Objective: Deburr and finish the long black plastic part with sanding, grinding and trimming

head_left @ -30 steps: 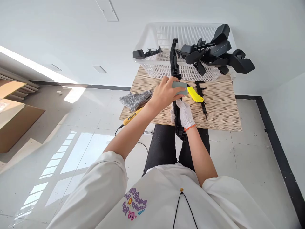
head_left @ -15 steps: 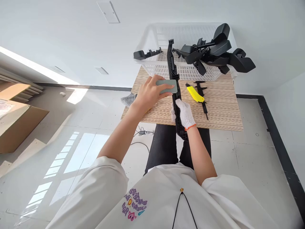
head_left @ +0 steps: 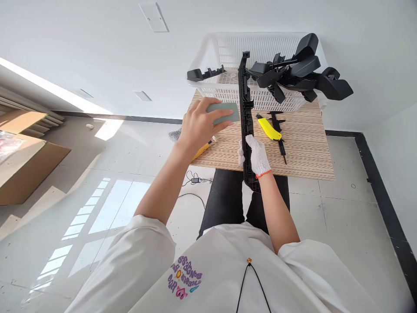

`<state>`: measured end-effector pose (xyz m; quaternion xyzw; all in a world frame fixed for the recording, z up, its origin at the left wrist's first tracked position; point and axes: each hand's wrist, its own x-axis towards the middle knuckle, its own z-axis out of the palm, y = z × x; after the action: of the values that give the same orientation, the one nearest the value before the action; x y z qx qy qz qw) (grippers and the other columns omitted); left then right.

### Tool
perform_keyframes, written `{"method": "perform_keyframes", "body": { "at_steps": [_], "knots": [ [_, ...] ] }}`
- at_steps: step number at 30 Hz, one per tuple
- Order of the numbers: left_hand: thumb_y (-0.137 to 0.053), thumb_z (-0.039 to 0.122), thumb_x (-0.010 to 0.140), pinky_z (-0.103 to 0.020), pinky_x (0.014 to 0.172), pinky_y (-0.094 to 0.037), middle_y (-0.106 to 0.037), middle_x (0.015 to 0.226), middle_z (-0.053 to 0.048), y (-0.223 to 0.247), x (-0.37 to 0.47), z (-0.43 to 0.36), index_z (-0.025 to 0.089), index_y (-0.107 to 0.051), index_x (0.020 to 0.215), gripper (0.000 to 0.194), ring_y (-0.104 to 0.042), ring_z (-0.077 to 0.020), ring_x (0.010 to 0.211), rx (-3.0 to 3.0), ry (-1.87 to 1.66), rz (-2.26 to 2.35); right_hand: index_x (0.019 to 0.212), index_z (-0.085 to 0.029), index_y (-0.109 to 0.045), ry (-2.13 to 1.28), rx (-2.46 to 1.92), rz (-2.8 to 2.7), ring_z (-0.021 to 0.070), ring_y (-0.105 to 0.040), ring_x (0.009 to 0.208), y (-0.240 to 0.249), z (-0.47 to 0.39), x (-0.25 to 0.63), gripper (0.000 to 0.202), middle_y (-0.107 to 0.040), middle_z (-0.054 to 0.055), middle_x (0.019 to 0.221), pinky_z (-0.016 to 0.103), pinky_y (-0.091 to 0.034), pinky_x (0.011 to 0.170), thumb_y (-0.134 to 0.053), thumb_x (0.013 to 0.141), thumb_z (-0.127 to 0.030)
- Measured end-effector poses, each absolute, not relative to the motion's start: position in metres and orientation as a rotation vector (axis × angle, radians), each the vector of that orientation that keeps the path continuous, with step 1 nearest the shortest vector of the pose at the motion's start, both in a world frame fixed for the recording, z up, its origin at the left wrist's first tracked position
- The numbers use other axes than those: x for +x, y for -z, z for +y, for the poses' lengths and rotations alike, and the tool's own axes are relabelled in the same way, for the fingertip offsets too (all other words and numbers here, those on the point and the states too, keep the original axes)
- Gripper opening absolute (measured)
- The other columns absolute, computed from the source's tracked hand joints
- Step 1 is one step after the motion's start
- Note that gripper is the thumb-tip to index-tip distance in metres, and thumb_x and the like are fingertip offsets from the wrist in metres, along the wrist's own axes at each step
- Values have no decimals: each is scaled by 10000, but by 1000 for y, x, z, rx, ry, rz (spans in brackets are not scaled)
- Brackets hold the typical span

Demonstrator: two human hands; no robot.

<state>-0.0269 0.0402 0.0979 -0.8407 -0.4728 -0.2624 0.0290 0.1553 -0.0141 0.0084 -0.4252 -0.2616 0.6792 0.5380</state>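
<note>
- White walls [head_left: 97,52] close in the room from 9 through 12 to 3 o'clock of the view, edged below by dark skirting [head_left: 374,161].
- Pale, glossy tiled floor [head_left: 114,252] spreads widest from 7 to 9 o'clock, bearing window-shaped reflections.
- A small wood-grain table [head_left: 306,148] with fine dark streaks stands against the wall, right of centre toward 2 o'clock.
- White slatted plastic basket [head_left: 202,56] at 1 o'clock, on the table's far side.
- Open cardboard box [head_left: 39,174] on the floor at 9 o'clock.
- Black plastic mouldings [head_left: 293,78] heaped in the basket, some jutting over the rim.
- Long ribbed black plastic strip [head_left: 246,95] runs 12 to 6 over the table, its far end overlapping the basket.
- Right hand [head_left: 256,153], in a white knit glove: thumb on top, fingers curled round the strip's nearer half.
- Left hand [head_left: 200,119], bare: bent fingers grip a grey-green block [head_left: 224,112] just beside the strip's 9 o'clock side; contact cannot be told.
- Black caliper [head_left: 282,148] on the table, 2 o'clock of the glove.
- Yellow utility knife [head_left: 269,129], beside the caliper.
- Yellow-handled tool [head_left: 202,150], partly hidden, 6 o'clock of the bare hand.
</note>
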Motion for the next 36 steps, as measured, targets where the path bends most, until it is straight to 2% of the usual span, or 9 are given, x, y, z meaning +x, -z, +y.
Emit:
{"method": "perform_keyframes", "body": {
  "at_steps": [7, 12, 17, 20, 23, 28, 30, 32, 36],
  "knots": [
    [-597, 484, 979, -425, 775, -586, -624, 1316, -97, -88, 31, 34, 322, -708, 1224, 314, -577, -315, 1168, -2675, 877, -1320, 811, -230, -561, -1665, -1037, -575, 109, -486, 379, -8, -12, 157, 438, -583, -26, 558, 248, -403, 361, -668, 837, -654],
    [-587, 495, 995, -430, 758, -566, -606, 1279, -106, -58, 12, 39, 307, -718, 1222, 322, -614, -298, 1117, -2649, 805, -1445, 823, -231, -584, -1733, -1075, -543, 112, -463, 363, -12, -12, 157, 397, -584, -17, 543, 247, -351, 342, -659, 851, -620],
    [-621, 475, 975, -406, 724, -561, -614, 1267, -117, -49, -12, 38, 315, -718, 1233, 319, -645, -285, 1077, -2599, 847, -1451, 817, -223, -589, -1772, -1011, -522, 103, -443, 368, -15, -14, 159, 380, -585, -11, 556, 245, -343, 348, -654, 863, -594],
    [-646, 470, 955, -424, 765, -581, -642, 1223, -114, -48, -29, 42, 305, -748, 1140, 268, -645, -294, 1076, -2559, 854, -1450, 800, -222, -574, -1769, -947, -532, 100, -437, 377, -14, -16, 163, 399, -582, -14, 559, 244, -356, 357, -630, 872, -610],
    [-648, 450, 958, -488, 875, -592, -644, 1170, -111, -56, -45, 44, 298, -769, 1051, 215, -640, -300, 1106, -2493, 917, -1479, 810, -222, -578, -1774, -921, -540, 100, -449, 388, -12, -17, 164, 426, -584, -22, 570, 243, -375, 366, -617, 870, -643],
    [-528, 477, 1025, -536, 1071, -539, -573, 1281, -100, -94, -38, 28, 331, -732, 1177, 294, -574, -277, 1271, -2422, 1060, -1455, 814, -218, -590, -1759, -973, -570, 105, -457, 384, -11, -16, 163, 425, -581, -24, 560, 243, -365, 353, -652, 850, -637],
    [-504, 510, 1033, -518, 1086, -535, -568, 1315, -82, -104, -20, 23, 329, -720, 1191, 323, -558, -259, 1291, -2481, 1044, -1402, 813, -216, -593, -1765, -976, -563, 102, -464, 395, -10, -15, 162, 421, -585, -25, 563, 235, -375, 363, -658, 848, -631],
    [-558, 516, 1011, -504, 1067, -540, -581, 1300, -82, -102, 2, 23, 279, -725, 1185, 339, -575, -257, 1255, -2576, 1064, -1332, 809, -217, -595, -1778, -971, -560, 101, -474, 403, -9, -14, 161, 416, -586, -26, 563, 230, -387, 374, -653, 852, -626],
    [-613, 434, 986, -494, 1026, -534, -611, 1284, -98, -72, 30, 37, 271, -733, 1190, 287, -580, -289, 1227, -2695, 969, -1361, 803, -224, -590, -1758, -994, -568, 112, -473, 372, -8, -14, 161, 427, -579, -24, 545, 246, -377, 357, -618, 864, -646]
  ]
}}
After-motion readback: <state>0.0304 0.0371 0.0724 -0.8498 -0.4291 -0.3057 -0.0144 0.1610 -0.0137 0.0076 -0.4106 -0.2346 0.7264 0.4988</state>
